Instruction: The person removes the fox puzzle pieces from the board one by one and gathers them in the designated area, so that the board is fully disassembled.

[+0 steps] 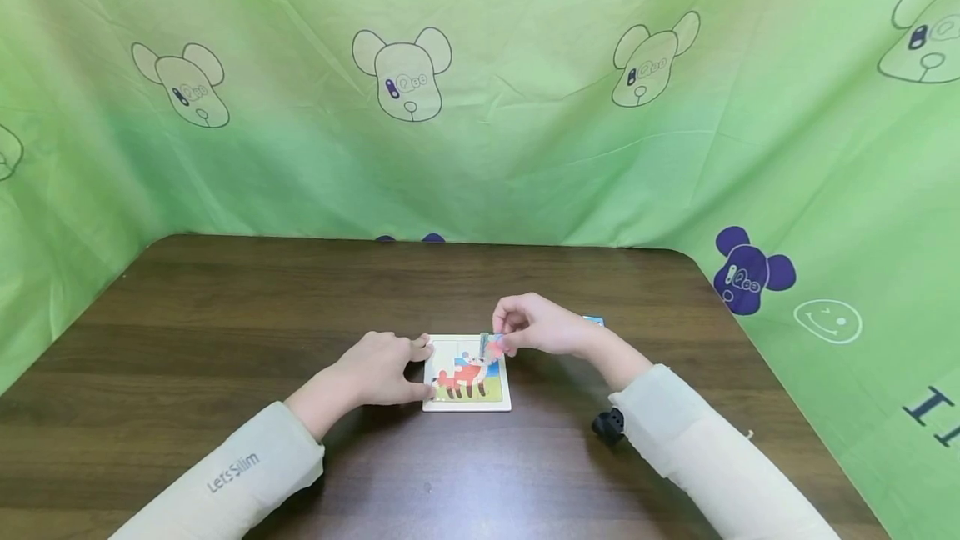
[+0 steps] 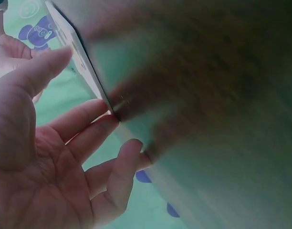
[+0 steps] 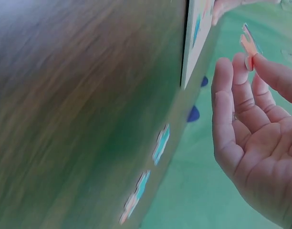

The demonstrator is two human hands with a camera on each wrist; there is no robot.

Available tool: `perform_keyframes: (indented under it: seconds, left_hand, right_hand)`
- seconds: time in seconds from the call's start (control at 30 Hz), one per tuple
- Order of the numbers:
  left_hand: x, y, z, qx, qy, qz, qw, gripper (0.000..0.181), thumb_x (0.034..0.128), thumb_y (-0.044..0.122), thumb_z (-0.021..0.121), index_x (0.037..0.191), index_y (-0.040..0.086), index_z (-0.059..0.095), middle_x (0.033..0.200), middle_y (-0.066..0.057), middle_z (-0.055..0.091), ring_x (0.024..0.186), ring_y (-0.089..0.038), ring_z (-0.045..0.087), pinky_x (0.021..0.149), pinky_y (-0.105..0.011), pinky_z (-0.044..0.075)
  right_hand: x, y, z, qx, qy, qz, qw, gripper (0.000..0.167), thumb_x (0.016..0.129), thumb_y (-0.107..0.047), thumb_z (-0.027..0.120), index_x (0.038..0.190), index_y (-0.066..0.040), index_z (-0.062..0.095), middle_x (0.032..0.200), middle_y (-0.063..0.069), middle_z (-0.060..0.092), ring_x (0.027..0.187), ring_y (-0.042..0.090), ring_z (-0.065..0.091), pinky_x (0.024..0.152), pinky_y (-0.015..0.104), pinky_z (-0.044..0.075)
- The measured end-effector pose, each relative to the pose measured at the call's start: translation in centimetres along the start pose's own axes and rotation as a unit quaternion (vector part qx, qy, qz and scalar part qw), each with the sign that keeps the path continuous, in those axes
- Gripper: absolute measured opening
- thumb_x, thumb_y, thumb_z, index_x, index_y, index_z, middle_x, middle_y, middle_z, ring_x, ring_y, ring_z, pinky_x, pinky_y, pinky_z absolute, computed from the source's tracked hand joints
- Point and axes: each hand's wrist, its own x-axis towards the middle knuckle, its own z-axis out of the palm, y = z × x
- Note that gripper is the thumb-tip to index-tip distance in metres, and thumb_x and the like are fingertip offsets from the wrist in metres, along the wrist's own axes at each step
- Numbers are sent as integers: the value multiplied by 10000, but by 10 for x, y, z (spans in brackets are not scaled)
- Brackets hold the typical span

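Note:
A wooden jigsaw puzzle board point(image 1: 467, 407) with a pale rim lies on the brown table, partly filled with pieces that show a red-and-white animal on grass. Its upper left area is bare. My left hand point(image 1: 381, 369) rests at the board's left side, thumb and fingertips spread along the rim and touching it. Between thumb and fingertips, my right hand point(image 1: 546, 325) pinches a puzzle piece point(image 3: 250, 46) with orange-red on it, over the board's upper right corner. In the head view the fingers partly cover this piece.
Loose puzzle pieces lie on the table to the right: one blue-and-white piece point(image 3: 161, 144) and a blue-and-orange piece point(image 3: 135, 196). In the head view the right forearm partly hides a blue piece point(image 1: 594, 320). A green printed curtain point(image 1: 480, 165) hangs around the table.

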Motion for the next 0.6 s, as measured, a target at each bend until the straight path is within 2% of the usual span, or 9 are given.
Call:
perform_keyframes:
  seconds: [0.1, 0.33, 0.6]
  left_hand:
    - [0, 0, 1, -67, 94, 5, 9999, 556, 893, 429, 676, 1350, 116, 629, 1441, -92, 571, 1215, -394, 612, 1003, -447, 481]
    - [2, 0, 2, 164, 237, 68, 9996, 548, 876, 413, 722, 1340, 132, 642, 1432, -77, 582, 1137, -428, 635, 961, -456, 495]
    - [1, 0, 4, 108, 234, 70, 9996, 539, 864, 406, 731, 1323, 132, 658, 1424, -82, 589, 1133, -431, 639, 967, -461, 489]
  right_hand:
    - [-7, 4, -8, 73, 100, 19, 9999, 96, 909, 2, 648, 938, 27, 560, 720, 78, 612, 721, 276, 609, 724, 343, 513]
    - [-20, 17, -23, 62, 442, 126, 9989, 91, 901, 37, 628, 947, 61, 553, 724, 75, 626, 699, 202, 614, 721, 325, 535]
    - [-30, 24, -26, -59, 428, 512, 9978, 81, 906, 24, 623, 951, 52, 561, 716, 54, 612, 700, 196, 603, 683, 318, 518]
